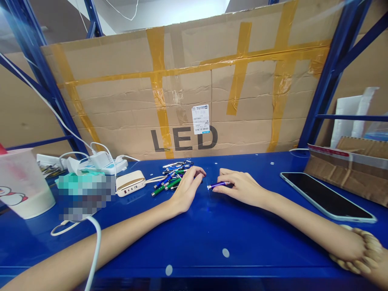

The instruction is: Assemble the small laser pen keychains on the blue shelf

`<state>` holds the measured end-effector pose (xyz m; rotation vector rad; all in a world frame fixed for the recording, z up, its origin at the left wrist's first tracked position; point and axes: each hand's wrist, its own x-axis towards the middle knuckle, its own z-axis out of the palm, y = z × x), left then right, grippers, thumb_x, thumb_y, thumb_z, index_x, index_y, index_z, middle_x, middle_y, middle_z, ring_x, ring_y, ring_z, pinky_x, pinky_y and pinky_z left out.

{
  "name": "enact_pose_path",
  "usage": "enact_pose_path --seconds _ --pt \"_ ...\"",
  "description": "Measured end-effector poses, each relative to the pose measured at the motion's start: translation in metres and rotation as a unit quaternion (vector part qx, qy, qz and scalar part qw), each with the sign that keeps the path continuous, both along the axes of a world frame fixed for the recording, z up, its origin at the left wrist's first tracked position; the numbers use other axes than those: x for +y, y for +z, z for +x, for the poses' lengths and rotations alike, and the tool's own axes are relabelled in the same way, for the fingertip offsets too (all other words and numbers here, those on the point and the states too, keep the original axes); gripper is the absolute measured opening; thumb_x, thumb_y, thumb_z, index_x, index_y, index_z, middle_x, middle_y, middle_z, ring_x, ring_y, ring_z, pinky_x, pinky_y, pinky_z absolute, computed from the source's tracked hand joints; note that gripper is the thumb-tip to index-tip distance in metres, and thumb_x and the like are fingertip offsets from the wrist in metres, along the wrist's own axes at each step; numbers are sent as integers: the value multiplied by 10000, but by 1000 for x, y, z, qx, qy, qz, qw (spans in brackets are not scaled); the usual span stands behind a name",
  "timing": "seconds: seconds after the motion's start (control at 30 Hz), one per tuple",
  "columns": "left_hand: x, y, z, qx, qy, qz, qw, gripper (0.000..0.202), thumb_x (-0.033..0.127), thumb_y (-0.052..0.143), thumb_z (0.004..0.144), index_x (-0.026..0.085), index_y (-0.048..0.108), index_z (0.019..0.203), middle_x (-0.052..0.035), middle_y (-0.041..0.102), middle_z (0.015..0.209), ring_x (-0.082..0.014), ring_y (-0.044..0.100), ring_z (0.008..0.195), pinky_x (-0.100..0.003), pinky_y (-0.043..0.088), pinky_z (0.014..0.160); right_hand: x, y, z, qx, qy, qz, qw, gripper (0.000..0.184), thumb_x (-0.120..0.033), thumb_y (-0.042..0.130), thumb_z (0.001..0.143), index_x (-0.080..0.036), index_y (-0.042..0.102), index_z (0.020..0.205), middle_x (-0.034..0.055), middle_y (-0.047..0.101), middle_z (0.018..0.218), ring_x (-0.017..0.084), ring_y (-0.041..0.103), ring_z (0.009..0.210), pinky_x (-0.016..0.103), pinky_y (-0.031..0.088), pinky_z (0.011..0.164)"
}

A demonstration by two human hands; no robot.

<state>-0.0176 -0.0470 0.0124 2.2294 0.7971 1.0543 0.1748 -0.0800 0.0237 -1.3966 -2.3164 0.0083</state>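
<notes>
In the head view my right hand is closed on a slim purple penlight, held nearly level just above the table. Its silvery tip points left and looks bright, and a faint bluish glow shows on the tabletop below. My left hand rests palm down by the right edge of a pile of penlights. Its fingers are bent and a little apart, with nothing visible in them. Blue, green and silver bodies make up the pile, which my left hand partly hides.
A blue table carries a cream power bank, a white power strip with cables, and a milky cup at left. At right lie a phone and an opened cardboard box. A large carton stands behind.
</notes>
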Motion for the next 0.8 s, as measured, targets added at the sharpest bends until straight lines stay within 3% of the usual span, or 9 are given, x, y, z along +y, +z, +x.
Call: enact_pose_path --seconds 0.2,0.33,0.6,0.8 --pt "-1 1 0 5 4 -2 1000 254 344 263 919 204 474 943 -50 529 974 -199 477 979 -345 355 907 1 0 1 27 -8 4 1000 344 -537 430 849 -257 629 817 -13 589 847 140 558 698 232 332 570" --pt "0 1 -1 9 7 -5 1000 258 357 263 914 209 472 946 -50 527 972 -202 469 979 -346 349 910 1 0 1 38 -27 -16 999 280 -510 444 845 -288 614 848 -35 628 722 155 573 671 227 326 559" --pt "0 1 0 3 4 1 1000 265 349 260 918 204 480 942 -52 528 978 -200 475 977 -346 354 907 3 0 0 6 -34 2 999 348 -591 495 788 -267 617 751 -37 594 610 157 571 626 222 280 519" --pt "-1 1 0 6 7 -6 1000 273 367 255 913 208 476 943 -51 528 973 -200 470 975 -337 352 904 3 -1 2 24 -1 -11 1000 290 -517 440 855 -290 620 864 -36 661 805 165 597 730 241 355 611"
